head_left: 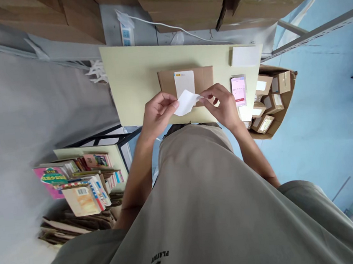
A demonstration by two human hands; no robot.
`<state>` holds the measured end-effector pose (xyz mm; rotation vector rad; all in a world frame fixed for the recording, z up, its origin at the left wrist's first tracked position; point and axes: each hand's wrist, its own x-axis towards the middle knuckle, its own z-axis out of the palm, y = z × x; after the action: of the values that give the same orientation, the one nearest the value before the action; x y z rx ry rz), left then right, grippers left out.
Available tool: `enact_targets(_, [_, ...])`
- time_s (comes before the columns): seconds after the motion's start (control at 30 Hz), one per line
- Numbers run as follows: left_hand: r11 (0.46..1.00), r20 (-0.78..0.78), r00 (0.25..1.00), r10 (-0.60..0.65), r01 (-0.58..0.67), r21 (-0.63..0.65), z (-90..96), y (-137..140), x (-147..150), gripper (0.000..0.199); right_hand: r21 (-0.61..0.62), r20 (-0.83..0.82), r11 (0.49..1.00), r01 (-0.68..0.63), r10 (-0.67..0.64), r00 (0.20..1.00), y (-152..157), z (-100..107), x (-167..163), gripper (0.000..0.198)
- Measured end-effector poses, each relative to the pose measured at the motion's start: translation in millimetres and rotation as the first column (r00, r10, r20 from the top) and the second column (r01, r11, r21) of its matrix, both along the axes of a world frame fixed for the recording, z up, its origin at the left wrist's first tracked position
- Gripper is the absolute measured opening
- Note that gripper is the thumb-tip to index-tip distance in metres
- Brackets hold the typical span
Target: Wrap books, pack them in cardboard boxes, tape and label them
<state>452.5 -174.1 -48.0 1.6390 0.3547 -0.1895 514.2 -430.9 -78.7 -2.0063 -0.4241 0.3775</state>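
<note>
A flat brown cardboard box [165, 82] lies on the pale yellow table in front of me. On top of it is a white label [185, 82] with a small yellow and blue mark at its far left corner. A curled white sheet of paper [187, 102] overlaps the label's near end; whether the two are joined I cannot tell. My left hand [161, 110] pinches the sheet's left edge between thumb and finger. At the sheet's right corner, my right hand [222, 103] is closed in a pinch, fingertips on the paper.
A phone [238, 91] and a stack of white labels [245, 56] lie on the table's right [133, 82]. Beside it stands a large carton [278, 127] of small boxes. Books [82, 196] are piled at lower left. A power strip [127, 34] and cartons [182, 5] line the back.
</note>
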Motion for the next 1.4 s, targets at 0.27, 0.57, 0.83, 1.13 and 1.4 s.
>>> enact_targets(0.27, [0.99, 0.051, 0.989, -0.139, 0.137, 0.036, -5.2, 24, 15, 0.053, -0.02, -0.031, 1.0, 0.003, -0.003, 1.0, 17, -14, -10, 0.012])
enact_targets(0.57, [0.918, 0.195, 0.927, -0.321, 0.254, 0.305, -65.2, 50, 97, 0.031, -0.035, -0.208, 0.999, 0.013, -0.02, 0.978, 24, -44, 17, 0.031])
enact_targets(0.83, [0.849, -0.076, 0.93, -0.361, 0.361, 0.387, -66.2, 33, 143, 0.014, -0.08, -0.237, 0.997, 0.018, -0.037, 0.971, 20, -65, 41, 0.05])
enact_targets(1.13, [0.801, -0.289, 0.879, -0.38, 0.468, 0.373, -60.5, 22, 151, 0.039, -0.09, -0.327, 0.995, -0.053, 0.02, 0.945, 18, -89, 43, 0.044])
enact_targets(1.4, [0.91, -0.253, 0.918, -0.305, 0.36, 0.207, -102.6, 27, 146, 0.042, -0.138, -0.361, 0.988, -0.074, 0.019, 0.932, 21, -101, 45, 0.041])
